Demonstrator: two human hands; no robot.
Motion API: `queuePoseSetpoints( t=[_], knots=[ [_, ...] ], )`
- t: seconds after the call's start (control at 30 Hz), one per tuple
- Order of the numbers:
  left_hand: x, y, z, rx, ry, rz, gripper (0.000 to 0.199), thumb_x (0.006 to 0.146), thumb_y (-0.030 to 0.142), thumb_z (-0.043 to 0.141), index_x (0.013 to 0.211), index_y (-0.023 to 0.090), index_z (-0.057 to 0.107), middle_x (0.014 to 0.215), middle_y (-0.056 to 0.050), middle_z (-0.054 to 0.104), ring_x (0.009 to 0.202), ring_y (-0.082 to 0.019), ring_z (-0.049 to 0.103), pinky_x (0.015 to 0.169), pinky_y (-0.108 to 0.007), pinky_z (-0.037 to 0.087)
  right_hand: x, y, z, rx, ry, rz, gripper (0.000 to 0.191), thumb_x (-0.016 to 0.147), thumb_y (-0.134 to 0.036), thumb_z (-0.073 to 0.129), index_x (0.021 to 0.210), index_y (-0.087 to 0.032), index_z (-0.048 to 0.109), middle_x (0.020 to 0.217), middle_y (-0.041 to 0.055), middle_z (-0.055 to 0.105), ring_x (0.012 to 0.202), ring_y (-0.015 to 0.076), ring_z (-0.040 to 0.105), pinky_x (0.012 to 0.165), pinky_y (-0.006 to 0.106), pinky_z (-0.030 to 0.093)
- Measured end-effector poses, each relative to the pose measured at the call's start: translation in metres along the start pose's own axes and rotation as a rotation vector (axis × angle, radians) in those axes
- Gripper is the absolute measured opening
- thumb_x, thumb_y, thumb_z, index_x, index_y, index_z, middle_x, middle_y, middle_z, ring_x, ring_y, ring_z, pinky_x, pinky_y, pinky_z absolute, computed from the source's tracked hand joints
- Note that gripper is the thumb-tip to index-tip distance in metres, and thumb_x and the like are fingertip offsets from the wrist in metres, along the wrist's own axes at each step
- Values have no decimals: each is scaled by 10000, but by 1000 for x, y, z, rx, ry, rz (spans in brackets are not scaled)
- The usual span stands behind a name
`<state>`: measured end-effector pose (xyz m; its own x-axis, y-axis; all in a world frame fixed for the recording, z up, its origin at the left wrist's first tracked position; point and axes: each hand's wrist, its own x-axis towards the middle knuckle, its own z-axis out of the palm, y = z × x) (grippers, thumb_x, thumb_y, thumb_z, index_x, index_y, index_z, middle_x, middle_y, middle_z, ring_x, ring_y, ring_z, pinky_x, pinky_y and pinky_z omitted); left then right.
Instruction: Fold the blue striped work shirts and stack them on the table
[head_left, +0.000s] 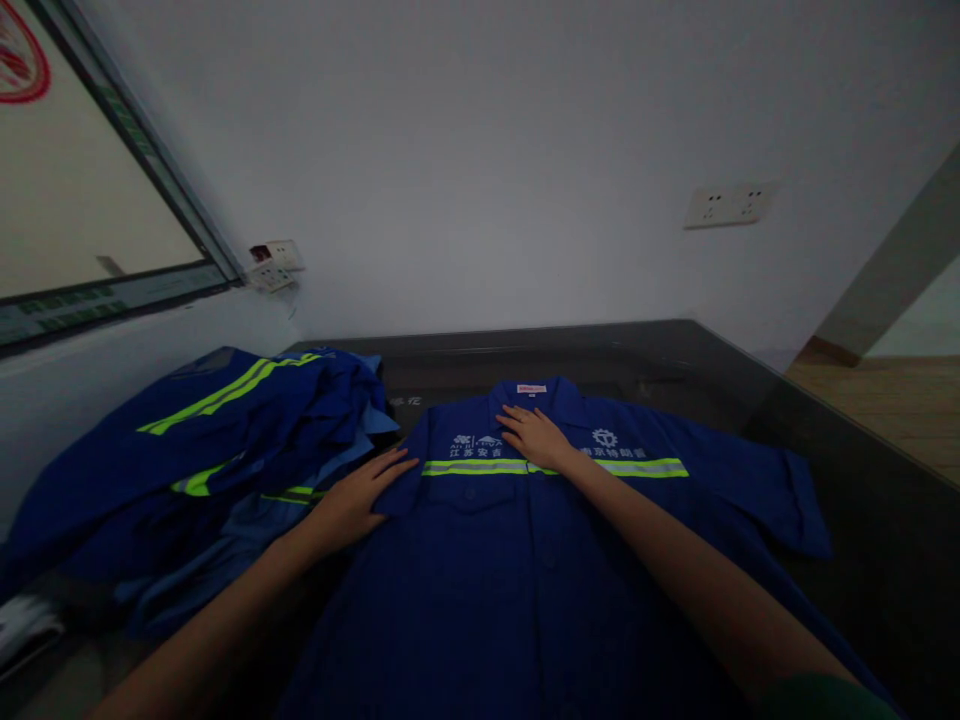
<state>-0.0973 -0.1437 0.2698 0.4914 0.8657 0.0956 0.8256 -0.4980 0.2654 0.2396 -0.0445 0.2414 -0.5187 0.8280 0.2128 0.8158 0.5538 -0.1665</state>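
Note:
A dark blue work shirt (480,560) lies front up on the dark table, collar toward the wall, with a yellow-green reflective band and white lettering across its chest. My right hand (534,437) rests on the chest just below the collar, fingers stretched out flat. At the shirt's left sleeve edge, my left hand (367,490) touches the cloth with its fingers extended. The sleeve on the left looks folded in, while the one on the right spreads outward. Neither hand grips the fabric.
A heap of blue work clothes (225,440) with reflective strips lies left of the shirt. The dark table (645,350) meets a white wall bearing a socket plate (729,204). More sockets (275,265) sit in the left corner by a window (105,180).

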Motion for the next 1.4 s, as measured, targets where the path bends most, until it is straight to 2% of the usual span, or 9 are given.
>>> queuePoseSetpoints(
  t=[0.13, 0.27, 0.43, 0.57, 0.87, 1.1, 1.23, 1.33, 1.4],
  knots=[
    [15, -21, -3, -300, 272, -335, 425, 831, 306, 523, 1233, 197, 608, 1223, -60, 646, 1153, -253, 583, 1019, -378, 446, -3, 6, -1, 9, -11, 27, 450, 972, -389, 382, 1389, -239, 459, 1496, 82, 368, 1376, 254, 332, 1115, 516, 243],
    [29, -42, -2, -565, 411, -662, 391, 904, 295, 424, 1212, 145, 612, 1047, -79, 720, 995, -228, 666, 875, -341, 532, -7, 13, -1, -15, -15, 31, 453, 969, -381, 385, 1390, -231, 458, 1501, 81, 359, 1379, 255, 326, 1120, 511, 234],
    [29, -63, 3, -330, 325, -665, 434, 884, 341, 433, 1212, 121, 612, 1199, -120, 656, 1125, -281, 604, 963, -354, 458, -10, 18, -3, -26, -17, 14, 457, 969, -386, 378, 1394, -235, 453, 1500, 83, 359, 1369, 253, 344, 1117, 510, 239],
    [27, -78, 2, -155, 323, -647, 364, 835, 311, 453, 1088, 158, 664, 1136, -107, 686, 1076, -273, 629, 907, -311, 472, -10, 19, -5, -12, -16, -2, 458, 964, -388, 390, 1393, -242, 453, 1495, 87, 368, 1369, 254, 345, 1114, 522, 238],
    [27, -90, -17, -308, 299, -841, 274, 771, 313, 462, 776, 151, 682, 806, -102, 720, 855, -291, 681, 710, -310, 520, -6, 19, -4, -13, -17, 18, 454, 959, -392, 395, 1386, -249, 460, 1492, 78, 376, 1362, 249, 355, 1112, 521, 239],
    [21, -81, -19, -305, 429, -696, 458, 873, 437, 400, 1139, 127, 605, 1172, -119, 654, 1085, -255, 614, 924, -327, 471, -4, 19, 1, -13, -5, 35, 451, 957, -383, 399, 1378, -235, 470, 1491, 73, 379, 1361, 247, 351, 1121, 512, 220],
    [15, -75, -17, 10, 282, -685, 593, 819, 355, 559, 1364, 172, 416, 1177, -147, 638, 1049, -295, 631, 888, -364, 484, -5, 19, 0, 3, 7, 32, 446, 955, -389, 403, 1372, -249, 475, 1488, 71, 385, 1358, 248, 357, 1116, 518, 227],
    [9, -63, -19, 239, 112, -688, 543, 872, 264, 457, 1406, 217, 376, 1097, -174, 652, 960, -339, 655, 824, -443, 494, -6, 18, -1, 7, 20, 35, 437, 954, -384, 411, 1365, -255, 485, 1484, 68, 392, 1356, 244, 361, 1115, 508, 235],
    [8, -48, -20, 386, 95, -649, 493, 882, 214, 392, 1374, 216, 427, 1111, -194, 628, 959, -359, 642, 790, -481, 495, -7, 17, -2, 10, 27, 35, 431, 955, -378, 413, 1360, -253, 491, 1480, 68, 399, 1355, 240, 364, 1117, 499, 236]
  ],
)
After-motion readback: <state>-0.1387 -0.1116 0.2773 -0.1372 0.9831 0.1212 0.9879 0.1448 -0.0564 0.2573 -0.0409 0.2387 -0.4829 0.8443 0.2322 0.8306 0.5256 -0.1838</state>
